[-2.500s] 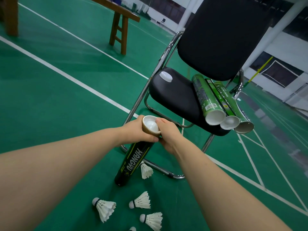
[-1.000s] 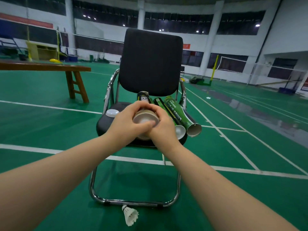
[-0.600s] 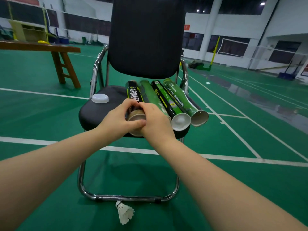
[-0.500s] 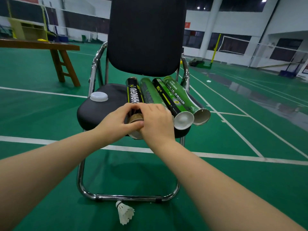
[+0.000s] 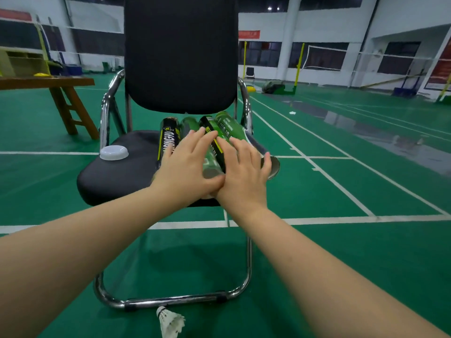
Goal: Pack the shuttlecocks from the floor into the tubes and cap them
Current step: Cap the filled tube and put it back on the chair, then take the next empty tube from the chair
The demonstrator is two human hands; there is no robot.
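Observation:
Several shuttlecock tubes lie side by side on the black chair seat [image 5: 114,176]. The black tube [image 5: 168,137] is leftmost, with green tubes [image 5: 229,128] to its right. My left hand [image 5: 188,167] lies flat with straight fingers over the black tube and the green one beside it. My right hand [image 5: 244,172] rests with spread fingers on the right-hand tubes, hiding most of their open ends. A white cap [image 5: 113,152] sits loose on the seat's left side. One white shuttlecock [image 5: 169,322] lies on the floor by the chair's front rail.
The chair has a chrome frame [image 5: 170,298] and a tall black backrest [image 5: 180,52]. A wooden bench [image 5: 66,93] stands to the left. Green court floor with white lines spreads all around; nets and posts stand far behind.
Both hands carried the black tube up from the floor and laid it on the seat beside the green tubes. They have let go and now lie flat on the row of tubes.

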